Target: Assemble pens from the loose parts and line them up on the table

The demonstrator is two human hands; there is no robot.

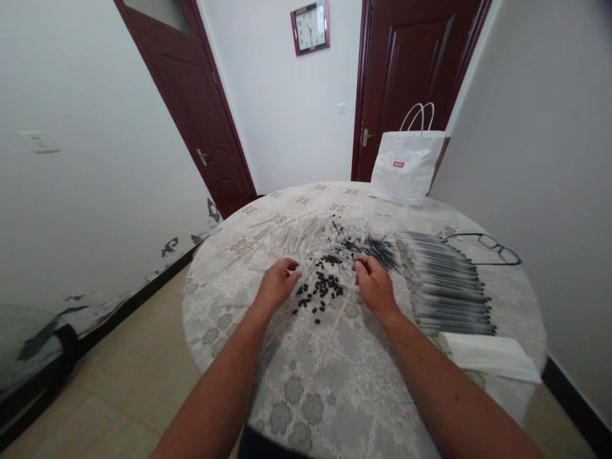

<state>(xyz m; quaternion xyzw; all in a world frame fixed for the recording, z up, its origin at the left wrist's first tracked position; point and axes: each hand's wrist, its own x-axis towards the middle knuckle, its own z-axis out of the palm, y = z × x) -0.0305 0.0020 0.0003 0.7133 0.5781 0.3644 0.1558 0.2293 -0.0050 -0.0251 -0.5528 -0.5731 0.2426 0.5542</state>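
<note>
My left hand (278, 282) rests on the round table (335, 382), fingers curled round a white pen barrel at the edge of a heap of white barrels (301, 239). My right hand (373, 284) is closed beside a bundle of thin dark refills (380, 250); what it pinches is too small to name. Between the hands lies a scatter of small black caps (321, 290). A long row of assembled pens (444, 280) lies to the right of my right hand.
A white paper bag (406, 166) stands at the table's far edge. Black glasses (492, 247) lie at the right, a folded white cloth (488, 356) near the front right. Two dark red doors, a wall clock and a tiled floor surround the table.
</note>
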